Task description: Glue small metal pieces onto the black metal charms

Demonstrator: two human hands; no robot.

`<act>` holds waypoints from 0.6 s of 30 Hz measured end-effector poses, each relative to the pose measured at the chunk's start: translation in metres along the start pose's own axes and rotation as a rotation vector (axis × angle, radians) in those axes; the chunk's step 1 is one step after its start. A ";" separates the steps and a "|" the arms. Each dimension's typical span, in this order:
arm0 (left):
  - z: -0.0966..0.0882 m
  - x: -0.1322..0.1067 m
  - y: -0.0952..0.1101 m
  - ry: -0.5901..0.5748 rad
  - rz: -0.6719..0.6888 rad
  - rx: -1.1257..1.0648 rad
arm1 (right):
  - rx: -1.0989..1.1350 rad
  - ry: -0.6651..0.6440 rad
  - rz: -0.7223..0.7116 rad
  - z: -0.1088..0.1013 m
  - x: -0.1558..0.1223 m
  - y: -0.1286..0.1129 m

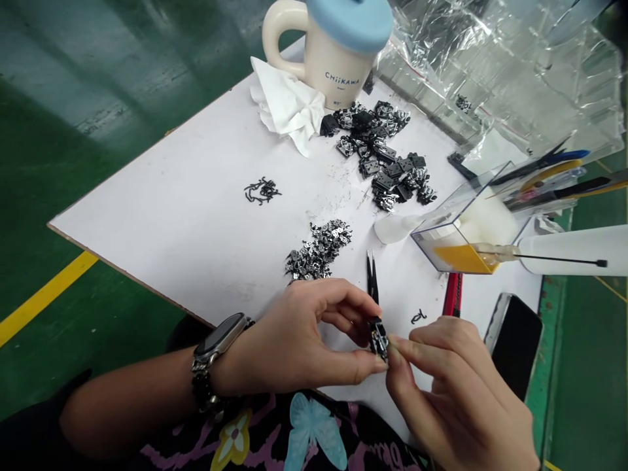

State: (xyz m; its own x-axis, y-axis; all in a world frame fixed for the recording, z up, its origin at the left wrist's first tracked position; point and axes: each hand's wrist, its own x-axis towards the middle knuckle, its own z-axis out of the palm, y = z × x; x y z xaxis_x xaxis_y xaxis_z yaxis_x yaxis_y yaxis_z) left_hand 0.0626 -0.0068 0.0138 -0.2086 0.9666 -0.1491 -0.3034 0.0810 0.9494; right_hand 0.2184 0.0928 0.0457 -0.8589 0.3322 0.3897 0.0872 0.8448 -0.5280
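A small black part with shiny metal pieces [378,337] is pinched between the thumb and fingers of my left hand [304,337], near the table's front edge. The thumb and forefinger of my right hand [456,386] press together at the part's right side; whether they hold a tiny piece is hidden. Black tweezers [373,278] lie just beyond my left fingertips, points facing away. Left of them is a heap of tiny metal pieces [318,252]. Farther back lies a pile of similar black parts [385,154]. A few thin black bits [418,317] lie beyond my right hand.
A cream mug with a blue lid [343,59] stands at the back by a crumpled tissue [289,104]. Small black strips [263,190] lie mid-table. On the right are a clear box [461,242], a white bottle [579,252], a red-handled tool [453,294] and a phone [515,340].
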 end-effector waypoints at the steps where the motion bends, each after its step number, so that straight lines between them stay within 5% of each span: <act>1: 0.000 0.000 0.000 0.001 -0.006 -0.003 | 0.015 -0.001 0.011 0.000 0.000 0.000; 6: 0.000 0.000 0.000 -0.007 -0.046 -0.059 | 0.155 -0.015 0.105 0.002 -0.002 0.002; 13: -0.002 0.001 0.002 -0.042 -0.086 -0.119 | 0.619 -0.043 0.642 0.005 -0.008 0.001; 18: -0.002 0.001 0.000 -0.050 -0.106 -0.142 | 0.903 -0.096 0.848 0.006 -0.010 0.004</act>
State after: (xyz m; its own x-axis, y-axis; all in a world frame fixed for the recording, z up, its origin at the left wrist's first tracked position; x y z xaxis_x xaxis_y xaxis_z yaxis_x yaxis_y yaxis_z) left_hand 0.0607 -0.0067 0.0132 -0.1229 0.9657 -0.2289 -0.4506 0.1512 0.8798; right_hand 0.2242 0.0902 0.0357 -0.7381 0.5680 -0.3643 0.2867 -0.2248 -0.9313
